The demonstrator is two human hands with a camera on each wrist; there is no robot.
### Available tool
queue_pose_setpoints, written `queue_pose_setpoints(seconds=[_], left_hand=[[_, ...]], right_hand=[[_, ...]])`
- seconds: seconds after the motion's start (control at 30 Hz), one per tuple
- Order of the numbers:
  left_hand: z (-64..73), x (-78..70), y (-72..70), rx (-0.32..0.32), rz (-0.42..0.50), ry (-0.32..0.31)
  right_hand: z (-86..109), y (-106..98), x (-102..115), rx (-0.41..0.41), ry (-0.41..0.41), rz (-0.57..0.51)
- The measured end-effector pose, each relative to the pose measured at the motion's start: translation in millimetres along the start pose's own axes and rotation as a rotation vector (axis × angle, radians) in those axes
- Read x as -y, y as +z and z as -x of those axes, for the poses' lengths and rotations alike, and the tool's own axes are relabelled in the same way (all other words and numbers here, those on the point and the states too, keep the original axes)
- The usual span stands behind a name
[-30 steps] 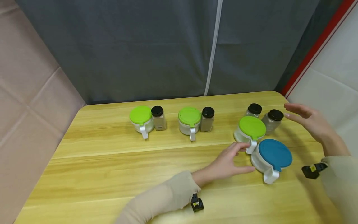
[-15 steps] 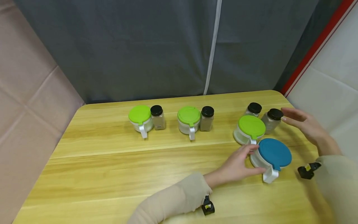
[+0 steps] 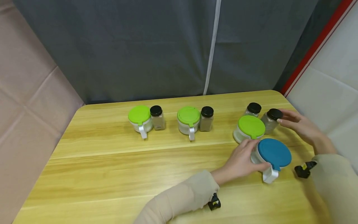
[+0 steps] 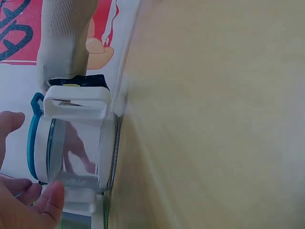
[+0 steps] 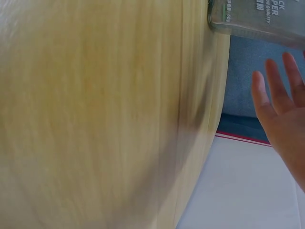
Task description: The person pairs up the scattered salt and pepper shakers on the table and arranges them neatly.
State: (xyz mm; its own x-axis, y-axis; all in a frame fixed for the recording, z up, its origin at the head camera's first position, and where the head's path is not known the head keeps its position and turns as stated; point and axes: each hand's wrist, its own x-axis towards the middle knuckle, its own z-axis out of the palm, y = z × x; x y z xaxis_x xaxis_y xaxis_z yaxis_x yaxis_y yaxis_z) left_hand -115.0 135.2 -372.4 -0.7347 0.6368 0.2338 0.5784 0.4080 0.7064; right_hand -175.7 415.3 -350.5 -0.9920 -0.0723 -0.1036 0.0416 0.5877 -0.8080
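A clear seasoning pot with a blue lid (image 3: pixel 274 152) and white handle stands at the table's right. My left hand (image 3: pixel 242 159) is at its left side, thumb by the handle. The left wrist view shows its thumb and fingers (image 4: pixel 53 202) spread around the pot (image 4: pixel 78 148). My right hand (image 3: pixel 303 128) is at the right of a black-capped spice jar (image 3: pixel 270 122), thumb and fingertips right by the cap. In the right wrist view, its straight fingers (image 5: pixel 281 95) reach up beside the jar (image 5: pixel 257 19), whose label partly reads "PPER".
A green-lidded pot (image 3: pixel 251 127) stands just behind the blue-lidded one, with another black-capped jar (image 3: pixel 254 108) behind it. Farther left are two pairs, each a green-lidded pot (image 3: pixel 188 116) beside a spice jar (image 3: pixel 206 119). A grey curtain (image 3: pixel 139 49) hangs behind the wooden table (image 3: pixel 112 174).
My left hand has moved right, up to the side of the blue-lidded pot. My right hand has come left, to the spice jar. The pots and jars stand where they were.
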Motion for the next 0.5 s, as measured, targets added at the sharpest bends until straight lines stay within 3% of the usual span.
queue_pose_setpoints(seconds=[0.27, 0.5], left_hand=[[-3.3, -1.8, -1.0, 0.09, -0.255, 0.014], [-3.7, -5.1, 2.3, 0.075, -0.272, 0.033]], right_hand=[[-3.7, 5.9, -0.3, 0.015, -0.006, -0.04], [-4.2, 6.2, 2.0, 0.016, 0.01, -0.013]])
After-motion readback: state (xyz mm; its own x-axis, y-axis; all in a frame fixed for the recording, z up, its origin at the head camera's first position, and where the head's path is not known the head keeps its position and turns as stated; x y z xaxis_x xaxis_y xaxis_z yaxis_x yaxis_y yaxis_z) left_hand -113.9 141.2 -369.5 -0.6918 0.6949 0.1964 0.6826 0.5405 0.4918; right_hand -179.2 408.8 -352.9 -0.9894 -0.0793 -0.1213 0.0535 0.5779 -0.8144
